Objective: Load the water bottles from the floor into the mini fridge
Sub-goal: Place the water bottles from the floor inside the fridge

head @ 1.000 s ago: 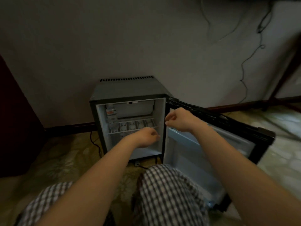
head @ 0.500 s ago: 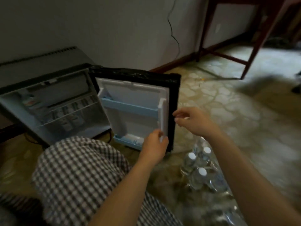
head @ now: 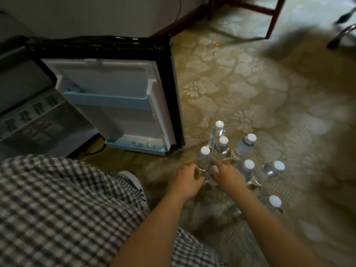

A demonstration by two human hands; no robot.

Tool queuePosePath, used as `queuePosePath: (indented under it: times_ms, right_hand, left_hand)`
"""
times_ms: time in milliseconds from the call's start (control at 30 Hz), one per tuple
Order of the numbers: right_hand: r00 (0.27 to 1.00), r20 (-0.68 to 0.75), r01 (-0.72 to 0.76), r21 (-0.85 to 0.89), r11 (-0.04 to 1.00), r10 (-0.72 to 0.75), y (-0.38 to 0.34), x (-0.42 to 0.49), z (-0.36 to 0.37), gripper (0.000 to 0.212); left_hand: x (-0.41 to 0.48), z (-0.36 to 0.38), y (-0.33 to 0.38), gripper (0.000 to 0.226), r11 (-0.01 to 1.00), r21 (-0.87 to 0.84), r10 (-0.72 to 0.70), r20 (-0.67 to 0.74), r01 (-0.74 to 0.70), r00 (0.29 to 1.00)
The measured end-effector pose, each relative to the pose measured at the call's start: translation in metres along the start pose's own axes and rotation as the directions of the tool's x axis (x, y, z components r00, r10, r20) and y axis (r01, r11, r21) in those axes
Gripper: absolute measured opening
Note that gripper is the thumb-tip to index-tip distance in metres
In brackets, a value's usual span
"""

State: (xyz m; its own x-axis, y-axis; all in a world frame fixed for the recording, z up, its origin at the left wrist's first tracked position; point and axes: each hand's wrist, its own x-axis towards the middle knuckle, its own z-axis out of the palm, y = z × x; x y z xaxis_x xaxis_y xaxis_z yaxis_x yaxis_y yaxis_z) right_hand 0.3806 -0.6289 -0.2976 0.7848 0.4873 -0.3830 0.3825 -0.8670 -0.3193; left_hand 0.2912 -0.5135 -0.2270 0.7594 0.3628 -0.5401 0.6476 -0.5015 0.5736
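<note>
**Water bottles clustered on patterned floor beside open mini fridge**

Water bottles upright on the floor, white caps up, long axes vertical, right of the mini fridge with door swung open. Left hand and right hand curled around one near bottle; firmness of fingers' grip impossible to tell. Checked knee at lower left; chair legs beyond.
</note>
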Motion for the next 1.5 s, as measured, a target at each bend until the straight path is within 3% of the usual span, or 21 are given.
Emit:
queuePosePath:
  times_ms: [233,367,467,533,633,767,933,1167,1333,1500]
  right_hand:
    - [0.997,-0.079,0.025,0.005,1.0,-0.025,0.024,0.003,0.022,0.04]
    - [0.976,-0.209,0.032,0.409,0.912,0.06,0.024,-0.011,0.006,0.021]
    - [0.947,-0.319,0.17,0.57,0.804,0.025,0.013,-0.026,-0.022,0.017]
    - [0.923,-0.381,0.272,0.564,0.78,-0.045,0.005,-0.035,-0.044,0.023]
    - [0.898,-0.42,0.375,0.577,0.725,-0.13,-0.01,-0.045,-0.08,0.009]
    - [0.84,-0.487,0.508,0.553,0.661,-0.238,-0.039,-0.057,-0.124,0.013]
    - [0.754,-0.559,0.633,0.478,0.608,-0.345,-0.08,-0.072,-0.172,0.016]
    - [0.634,-0.603,0.762,0.383,0.521,-0.484,-0.149,-0.086,-0.217,0.009]
    - [0.541,-0.61,0.838,0.337,0.429,-0.579,-0.209,-0.09,-0.234,0.011]
    - [0.446,-0.638,0.894,0.275,0.354,-0.628,-0.282,-0.095,-0.254,0.012]
  left_hand:
    - [0.004,0.007,-0.006,0.046,0.999,-0.002,-0.041,0.085,0.041,0.996]
    - [-0.002,0.002,-0.006,0.052,0.999,-0.008,-0.038,0.096,0.039,0.995]
    - [-0.01,0.0,-0.002,0.06,1.0,-0.017,0.005,0.118,-0.003,0.993]
    - [-0.016,-0.002,0.001,0.07,0.999,-0.028,0.044,0.119,-0.041,0.992]
    - [-0.025,-0.011,0.007,0.082,0.99,-0.069,0.126,0.047,-0.122,0.991]
    - [-0.033,-0.025,0.014,0.075,0.937,-0.215,0.265,-0.075,-0.276,0.961]
    - [-0.05,-0.047,0.024,0.073,0.84,-0.399,0.248,-0.321,-0.368,0.914]
    - [-0.078,-0.115,0.019,0.061,0.749,-0.385,0.328,-0.494,-0.54,0.806]
    - [-0.093,-0.178,0.005,0.053,0.757,-0.267,0.391,-0.547,-0.597,0.74]
    - [-0.118,-0.241,-0.016,0.047,0.724,-0.171,0.406,-0.677,-0.668,0.614]
